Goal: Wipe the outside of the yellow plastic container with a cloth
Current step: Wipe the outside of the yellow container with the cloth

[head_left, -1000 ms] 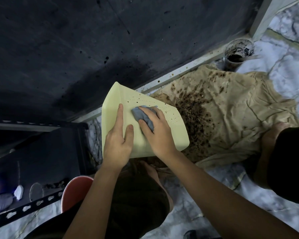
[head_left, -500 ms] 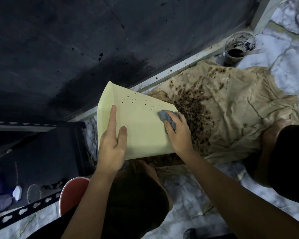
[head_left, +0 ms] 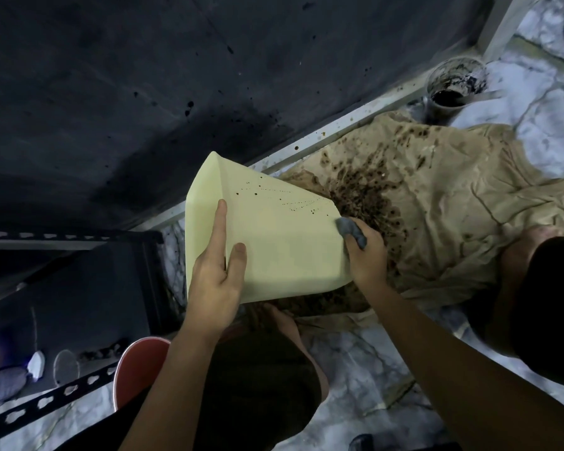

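The pale yellow plastic container (head_left: 280, 242) is tilted with one flat outer side facing me, dotted with dark specks near its upper right. My left hand (head_left: 217, 275) grips its lower left edge, forefinger stretched up along the side. My right hand (head_left: 367, 255) is at the container's right edge, fingers closed on a small grey-blue cloth (head_left: 350, 231) pressed against that edge.
A beige cloth (head_left: 453, 203) with dark brown stains lies on the marble floor under and right of the container. A dirty cup (head_left: 455, 87) stands behind it by a white frame. A dark panel fills the upper left. A red rounded object (head_left: 137, 372) and a slotted metal rack sit lower left.
My right hand has slid the grey-blue cloth from the middle of the container's face rightward to its right edge. My left hand has kept its grip on the left side.
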